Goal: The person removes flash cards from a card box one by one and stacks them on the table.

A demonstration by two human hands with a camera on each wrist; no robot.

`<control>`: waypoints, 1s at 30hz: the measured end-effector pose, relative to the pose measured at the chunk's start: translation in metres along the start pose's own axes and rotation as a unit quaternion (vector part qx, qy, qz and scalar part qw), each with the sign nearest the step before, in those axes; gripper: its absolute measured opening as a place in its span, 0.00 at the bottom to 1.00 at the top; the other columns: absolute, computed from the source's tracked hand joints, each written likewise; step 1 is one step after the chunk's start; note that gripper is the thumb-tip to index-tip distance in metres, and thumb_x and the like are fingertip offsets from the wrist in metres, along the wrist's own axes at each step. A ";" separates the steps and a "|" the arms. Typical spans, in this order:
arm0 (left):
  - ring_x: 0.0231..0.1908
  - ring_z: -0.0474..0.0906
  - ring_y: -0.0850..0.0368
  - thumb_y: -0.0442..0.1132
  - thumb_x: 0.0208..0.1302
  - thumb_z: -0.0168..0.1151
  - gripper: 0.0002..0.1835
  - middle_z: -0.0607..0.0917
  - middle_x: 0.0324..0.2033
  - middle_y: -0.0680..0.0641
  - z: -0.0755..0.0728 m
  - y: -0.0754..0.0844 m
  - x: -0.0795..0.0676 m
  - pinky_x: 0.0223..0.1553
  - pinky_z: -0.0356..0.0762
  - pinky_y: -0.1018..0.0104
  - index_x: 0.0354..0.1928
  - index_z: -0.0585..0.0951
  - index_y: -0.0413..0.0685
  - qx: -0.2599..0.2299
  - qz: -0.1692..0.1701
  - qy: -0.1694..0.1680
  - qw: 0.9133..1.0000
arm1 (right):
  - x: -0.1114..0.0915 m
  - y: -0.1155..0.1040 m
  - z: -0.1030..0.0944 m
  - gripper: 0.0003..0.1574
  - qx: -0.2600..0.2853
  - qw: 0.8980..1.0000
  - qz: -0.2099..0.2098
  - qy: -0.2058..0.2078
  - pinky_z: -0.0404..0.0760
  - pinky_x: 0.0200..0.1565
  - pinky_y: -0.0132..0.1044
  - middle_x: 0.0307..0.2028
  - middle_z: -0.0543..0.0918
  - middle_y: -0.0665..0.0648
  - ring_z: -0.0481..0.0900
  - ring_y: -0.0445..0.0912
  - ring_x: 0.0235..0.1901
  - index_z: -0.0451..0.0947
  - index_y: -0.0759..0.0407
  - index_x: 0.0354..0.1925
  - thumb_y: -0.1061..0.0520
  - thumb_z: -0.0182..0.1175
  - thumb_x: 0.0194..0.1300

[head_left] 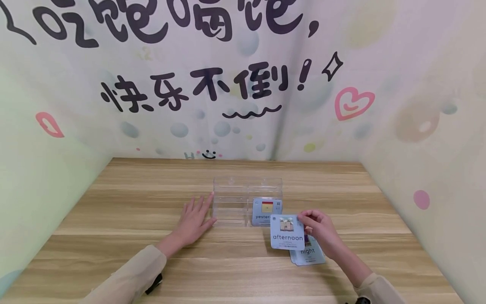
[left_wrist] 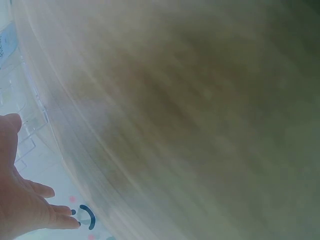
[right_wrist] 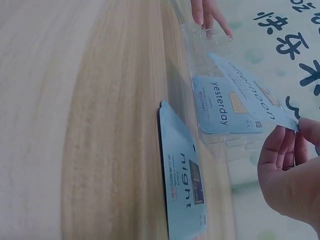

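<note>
Between thumb and fingers my right hand [head_left: 322, 231] pinches the right edge of a light blue "afternoon" card [head_left: 287, 232], raised above the table. Partly under it in the head view lies a small stack of cards with a "night" card [head_left: 309, 253] on top. A clear plastic rack [head_left: 230, 211] stands in the middle, and a "yesterday" card [head_left: 267, 211] sits in its lower right pocket. My left hand [head_left: 193, 223] is spread at the rack's left side, its fingers straight. The right wrist view shows the held "afternoon" card [right_wrist: 255, 95] tilted in front of the rack.
The wooden table [head_left: 212, 270] reaches back to a white wall cloth [head_left: 243, 139] with black lettering. Pale side panels [head_left: 429, 160] flank the table on both sides. A small black object [head_left: 153, 283] shows beside the left sleeve.
</note>
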State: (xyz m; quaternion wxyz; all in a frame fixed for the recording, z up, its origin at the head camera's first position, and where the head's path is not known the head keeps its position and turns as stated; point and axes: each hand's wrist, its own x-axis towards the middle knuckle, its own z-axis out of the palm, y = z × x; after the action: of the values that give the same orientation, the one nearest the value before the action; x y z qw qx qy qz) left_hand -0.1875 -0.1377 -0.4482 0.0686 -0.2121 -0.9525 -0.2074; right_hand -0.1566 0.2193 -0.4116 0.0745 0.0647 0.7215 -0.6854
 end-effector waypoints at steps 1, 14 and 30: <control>0.61 0.48 0.25 0.49 0.64 0.53 0.39 0.57 0.63 0.28 0.000 0.000 0.000 0.57 0.45 0.30 0.70 0.47 0.48 0.000 0.000 0.000 1.000 | 0.000 0.000 -0.001 0.06 0.003 1.000 0.003 -0.001 0.75 0.32 0.31 0.30 0.75 0.52 0.72 0.42 0.30 0.72 0.63 0.35 0.61 0.57 0.61; 0.61 0.49 0.25 0.49 0.64 0.53 0.39 0.58 0.63 0.27 0.000 0.000 0.000 0.57 0.46 0.30 0.70 0.47 0.47 0.001 0.000 0.001 1.000 | -0.004 0.007 -0.011 0.07 -0.015 0.999 0.024 -0.014 0.75 0.33 0.33 0.31 0.74 0.51 0.72 0.43 0.32 0.73 0.62 0.34 0.58 0.57 0.62; 0.61 0.49 0.25 0.50 0.64 0.53 0.39 0.58 0.63 0.28 0.001 0.000 0.000 0.57 0.46 0.31 0.70 0.47 0.48 -0.002 0.001 0.008 1.000 | -0.008 0.015 -0.021 0.06 -0.015 0.999 0.037 -0.018 0.74 0.30 0.31 0.30 0.73 0.51 0.71 0.42 0.31 0.73 0.60 0.33 0.58 0.56 0.63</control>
State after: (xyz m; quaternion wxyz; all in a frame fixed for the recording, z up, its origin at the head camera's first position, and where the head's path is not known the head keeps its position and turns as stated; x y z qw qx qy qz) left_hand -0.1873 -0.1376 -0.4492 0.0756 -0.2113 -0.9515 -0.2104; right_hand -0.1462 0.2414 -0.4237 0.1139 0.0782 0.7273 -0.6723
